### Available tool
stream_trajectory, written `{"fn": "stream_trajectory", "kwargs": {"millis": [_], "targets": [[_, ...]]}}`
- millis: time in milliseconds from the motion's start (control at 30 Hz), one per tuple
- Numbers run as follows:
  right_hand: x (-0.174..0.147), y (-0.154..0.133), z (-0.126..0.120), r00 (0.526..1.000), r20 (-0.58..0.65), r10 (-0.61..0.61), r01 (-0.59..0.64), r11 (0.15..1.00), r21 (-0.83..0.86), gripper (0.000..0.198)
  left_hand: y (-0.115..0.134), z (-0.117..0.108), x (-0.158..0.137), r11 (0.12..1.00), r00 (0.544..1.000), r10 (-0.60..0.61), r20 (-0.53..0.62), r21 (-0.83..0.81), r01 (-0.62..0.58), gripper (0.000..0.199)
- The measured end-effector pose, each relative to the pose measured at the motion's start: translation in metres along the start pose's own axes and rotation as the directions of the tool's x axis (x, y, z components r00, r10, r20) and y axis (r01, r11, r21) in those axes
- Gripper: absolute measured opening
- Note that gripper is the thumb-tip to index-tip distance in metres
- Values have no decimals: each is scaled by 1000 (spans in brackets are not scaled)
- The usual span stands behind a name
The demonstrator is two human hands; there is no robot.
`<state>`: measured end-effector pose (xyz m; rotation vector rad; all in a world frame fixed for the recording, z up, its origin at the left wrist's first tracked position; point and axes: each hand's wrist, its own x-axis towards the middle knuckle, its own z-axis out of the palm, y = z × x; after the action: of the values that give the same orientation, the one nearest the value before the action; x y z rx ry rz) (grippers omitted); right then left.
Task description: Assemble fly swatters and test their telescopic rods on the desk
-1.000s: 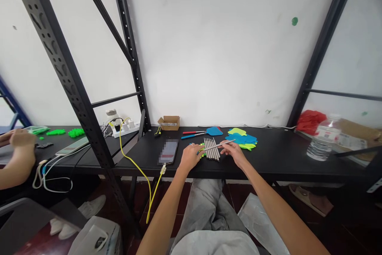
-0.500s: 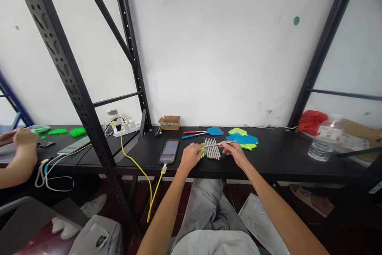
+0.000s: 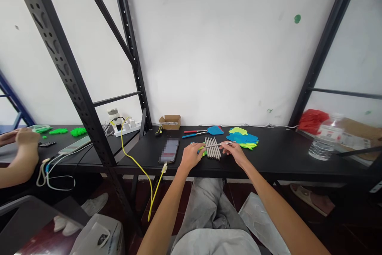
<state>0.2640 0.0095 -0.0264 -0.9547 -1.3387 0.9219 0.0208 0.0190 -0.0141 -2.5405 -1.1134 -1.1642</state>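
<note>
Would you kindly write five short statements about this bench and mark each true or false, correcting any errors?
1. The left hand and right hand hold one grey stick. True.
2. A yellow cable runs to the phone. True.
3. The phone lies right of the row of sticks. False: it lies left of it.
4. The clear bottle lies flat. False: it stands upright.
5. The cardboard box is open. True.

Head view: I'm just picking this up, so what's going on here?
A person's right hand holds a slim grey rod across a row of similar rods on the black table. The left hand is at the rod's other end, its exact grip too small to make out. A blue and yellow pile lies beyond the right hand; a phone lies left of the left hand.
</note>
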Motion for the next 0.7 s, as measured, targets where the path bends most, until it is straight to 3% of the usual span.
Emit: {"fn": "stream_trajectory", "kwargs": {"millis": [100,333,500,700], "targets": [[0,-1,0,999,-27,17,-16,1000,24,35,3,-2,0,1000,1000,-5,2,3,5,20],[1,2,-5,957,-283,64,4,972,233,38,5,-3,0,997,998,-67,-21,42,68,20],[2,2,-6,945,-321,67,5,976,220,36,6,-4,0,995,996,-85,-22,58,86,18],[1,3,-4,958,-284,34,1,993,122,36,6,-2,0,993,996,-93,-14,71,94,20]]}}
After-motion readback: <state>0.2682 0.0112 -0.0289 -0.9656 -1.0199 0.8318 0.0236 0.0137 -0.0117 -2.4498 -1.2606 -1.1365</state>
